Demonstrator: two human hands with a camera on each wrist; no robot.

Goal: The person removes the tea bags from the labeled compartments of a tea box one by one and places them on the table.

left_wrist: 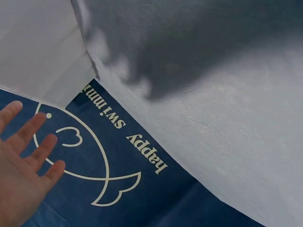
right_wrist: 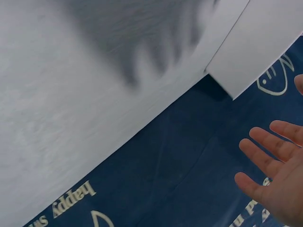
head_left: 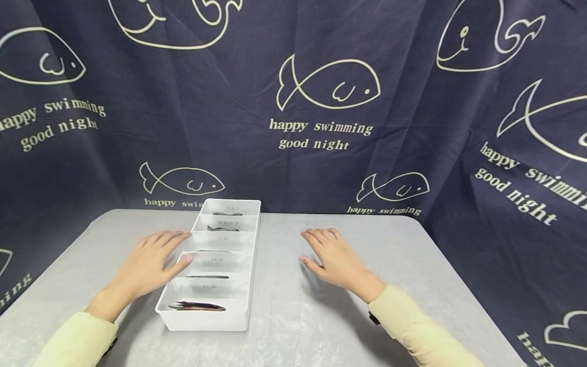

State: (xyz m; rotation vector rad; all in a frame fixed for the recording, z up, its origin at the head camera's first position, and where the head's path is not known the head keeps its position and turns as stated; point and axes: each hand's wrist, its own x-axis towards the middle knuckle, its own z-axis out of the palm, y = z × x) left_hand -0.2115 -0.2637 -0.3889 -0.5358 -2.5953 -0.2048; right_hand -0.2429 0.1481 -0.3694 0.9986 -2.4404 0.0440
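Note:
A long white divided box (head_left: 204, 321) stands on the grey table, its compartments one behind another, each with a printed label. Thin flat packets lie inside: a dark and reddish bunch (head_left: 197, 306) in the front compartment, green ones (head_left: 222, 229) towards the back. My left hand (head_left: 149, 262) is at the box's left side, fingers spread, thumb and fingertips overlapping its rim in the head view. To the right of the box, my right hand (head_left: 337, 260) hovers over the table with fingers extended and nothing in it. Both wrist views show relaxed, bare palms, the left hand (left_wrist: 23, 170) and right hand (right_wrist: 279, 175).
The grey table (head_left: 284, 316) has rounded far corners. Behind it and on both sides hangs a dark blue curtain (head_left: 247, 102) with fish drawings and lettering. The box's outer wall (left_wrist: 42, 52) also shows in the left wrist view.

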